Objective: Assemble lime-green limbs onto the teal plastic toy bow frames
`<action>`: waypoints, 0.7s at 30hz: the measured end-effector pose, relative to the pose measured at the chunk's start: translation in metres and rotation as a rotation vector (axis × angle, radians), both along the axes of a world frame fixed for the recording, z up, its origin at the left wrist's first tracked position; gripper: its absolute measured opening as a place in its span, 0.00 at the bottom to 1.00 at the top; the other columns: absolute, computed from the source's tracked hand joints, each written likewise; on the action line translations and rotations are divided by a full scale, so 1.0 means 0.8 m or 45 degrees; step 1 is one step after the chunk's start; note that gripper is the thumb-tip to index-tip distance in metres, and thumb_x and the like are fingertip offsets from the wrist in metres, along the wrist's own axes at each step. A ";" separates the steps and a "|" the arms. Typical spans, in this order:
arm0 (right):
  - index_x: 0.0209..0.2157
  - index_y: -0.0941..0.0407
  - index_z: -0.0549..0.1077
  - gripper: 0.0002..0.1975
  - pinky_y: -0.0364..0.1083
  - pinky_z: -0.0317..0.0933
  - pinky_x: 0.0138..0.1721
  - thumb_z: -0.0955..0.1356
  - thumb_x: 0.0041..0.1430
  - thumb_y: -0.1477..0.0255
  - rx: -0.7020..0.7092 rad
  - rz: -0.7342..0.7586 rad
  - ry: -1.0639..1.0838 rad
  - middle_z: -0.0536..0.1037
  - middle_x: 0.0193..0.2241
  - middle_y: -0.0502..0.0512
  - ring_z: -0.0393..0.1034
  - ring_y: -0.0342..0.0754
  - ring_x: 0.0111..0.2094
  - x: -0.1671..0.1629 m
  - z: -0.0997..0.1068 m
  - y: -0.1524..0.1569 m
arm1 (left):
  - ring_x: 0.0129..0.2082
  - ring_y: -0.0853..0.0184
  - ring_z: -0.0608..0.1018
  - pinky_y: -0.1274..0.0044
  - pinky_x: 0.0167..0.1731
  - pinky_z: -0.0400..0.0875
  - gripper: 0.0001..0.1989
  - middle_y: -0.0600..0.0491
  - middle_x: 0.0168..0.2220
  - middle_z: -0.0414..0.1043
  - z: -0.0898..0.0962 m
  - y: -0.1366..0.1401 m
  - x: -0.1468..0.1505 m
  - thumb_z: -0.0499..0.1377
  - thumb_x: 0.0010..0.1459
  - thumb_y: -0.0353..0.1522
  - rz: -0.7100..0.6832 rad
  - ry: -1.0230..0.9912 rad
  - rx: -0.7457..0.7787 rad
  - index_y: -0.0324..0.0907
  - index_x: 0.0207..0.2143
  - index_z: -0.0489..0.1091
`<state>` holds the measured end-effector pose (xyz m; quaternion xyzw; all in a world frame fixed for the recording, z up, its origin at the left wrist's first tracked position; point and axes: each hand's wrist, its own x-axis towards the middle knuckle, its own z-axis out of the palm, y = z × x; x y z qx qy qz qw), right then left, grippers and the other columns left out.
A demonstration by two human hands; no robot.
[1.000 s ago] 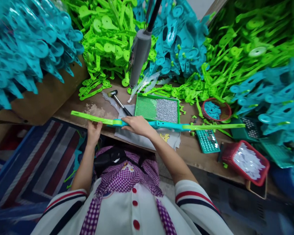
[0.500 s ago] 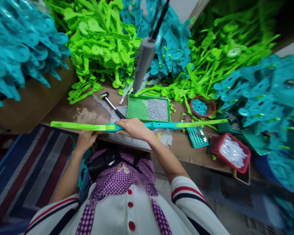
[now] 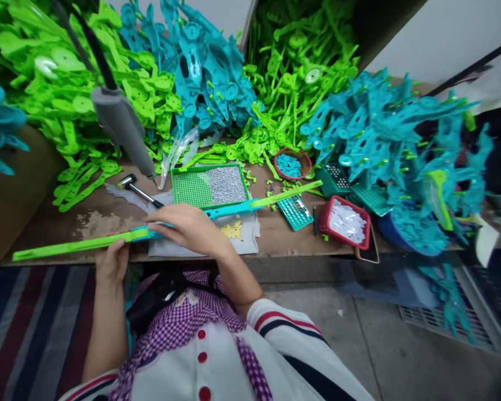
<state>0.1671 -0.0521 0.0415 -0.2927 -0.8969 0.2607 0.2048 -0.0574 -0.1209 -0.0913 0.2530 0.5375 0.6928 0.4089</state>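
A long green-and-blue plastic part [image 3: 234, 210], seen edge-on, slants across the front of the workbench, higher on its right end. My left hand [image 3: 112, 260] grips it from below where the left green arm meets the blue middle. Over the blue middle lies my right hand [image 3: 192, 229], its fingers closed around it and hiding some of it. Behind my hands are a small hammer [image 3: 140, 189] and a green tray [image 3: 173, 186] partly filled with small silvery screws. A grey electric screwdriver [image 3: 121, 125] hangs tip-down to the left of the tray.
Heaps of green plastic arms [image 3: 150, 83] and blue plastic pieces [image 3: 209, 72] crowd the back. To the right are a small red basket [image 3: 307, 167] of blue pieces, a teal tray [image 3: 294, 214] and a red bin [image 3: 323, 217] of white pieces. The bench's front edge [image 3: 284, 250] runs before me.
The view has swung to the right, so the bench items shift left in it. The plastic part has tilted, left end lower, still in both hands.
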 end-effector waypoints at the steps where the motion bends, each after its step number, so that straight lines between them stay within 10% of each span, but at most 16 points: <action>1: 0.49 0.54 0.75 0.16 0.46 0.62 0.51 0.59 0.70 0.66 0.007 -0.122 0.010 0.81 0.45 0.55 0.73 0.44 0.48 0.023 -0.006 -0.004 | 0.31 0.68 0.78 0.73 0.39 0.76 0.15 0.60 0.27 0.75 -0.001 0.001 -0.002 0.72 0.38 0.34 -0.013 -0.002 -0.007 0.45 0.26 0.69; 8: 0.46 0.54 0.78 0.21 0.54 0.65 0.50 0.56 0.70 0.64 0.087 -1.110 -0.011 0.81 0.43 0.61 0.74 0.52 0.46 0.184 -0.068 -0.031 | 0.29 0.69 0.76 0.72 0.37 0.76 0.13 0.61 0.24 0.72 -0.010 0.003 -0.010 0.67 0.40 0.31 0.014 -0.015 -0.013 0.45 0.25 0.65; 14: 0.57 0.55 0.71 0.21 0.54 0.58 0.55 0.57 0.70 0.64 0.110 -0.556 -0.246 0.77 0.53 0.63 0.68 0.52 0.54 0.167 -0.090 -0.007 | 0.28 0.69 0.76 0.72 0.36 0.76 0.12 0.61 0.24 0.72 -0.005 0.001 -0.005 0.66 0.39 0.31 0.017 -0.029 -0.045 0.46 0.25 0.64; 21: 0.52 0.56 0.74 0.21 0.52 0.54 0.51 0.56 0.70 0.63 0.127 -0.419 -0.293 0.80 0.46 0.61 0.70 0.52 0.47 0.169 -0.122 0.015 | 0.31 0.65 0.78 0.68 0.40 0.76 0.13 0.59 0.26 0.74 -0.004 -0.001 -0.002 0.66 0.38 0.33 0.011 -0.031 -0.038 0.46 0.26 0.64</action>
